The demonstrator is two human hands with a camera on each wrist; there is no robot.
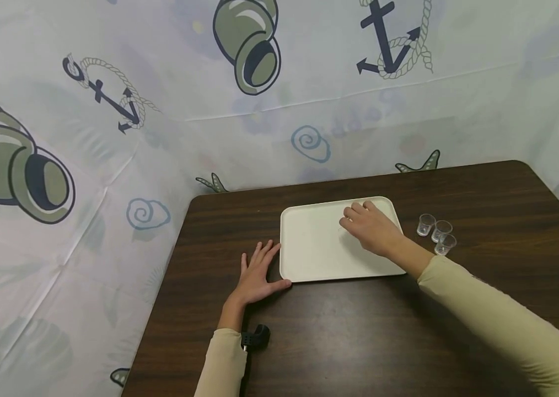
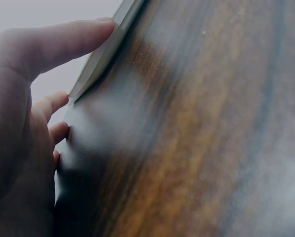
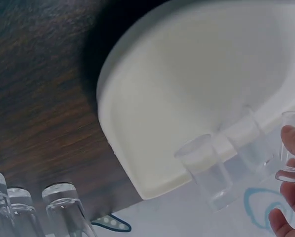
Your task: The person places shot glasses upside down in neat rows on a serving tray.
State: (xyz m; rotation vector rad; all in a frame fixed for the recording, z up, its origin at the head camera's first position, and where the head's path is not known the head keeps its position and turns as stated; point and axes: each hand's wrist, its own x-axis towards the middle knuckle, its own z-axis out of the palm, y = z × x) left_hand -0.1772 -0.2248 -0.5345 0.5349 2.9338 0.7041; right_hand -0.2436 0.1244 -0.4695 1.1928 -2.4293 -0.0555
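A cream rectangular tray [image 1: 309,242] lies on the dark table. Spread along its left side, my left hand [image 1: 254,278] touches the edge, the thumb by the near corner. Over the tray's right half is my right hand [image 1: 371,229], which pinches a small clear shot glass [image 3: 288,173] between thumb and fingers. Beside it in the right wrist view, two more clear glasses, a nearer one [image 3: 206,170] and a farther one [image 3: 248,140], overlap the tray's far edge. In the head view the right hand hides these glasses.
Right of the tray, three clear shot glasses [image 1: 441,231] stand close together on the wood-grain table [image 1: 339,336]. A black wrist camera [image 1: 256,337] is strapped to the left wrist. Behind the table's far edge hangs a printed cloth [image 1: 259,132].
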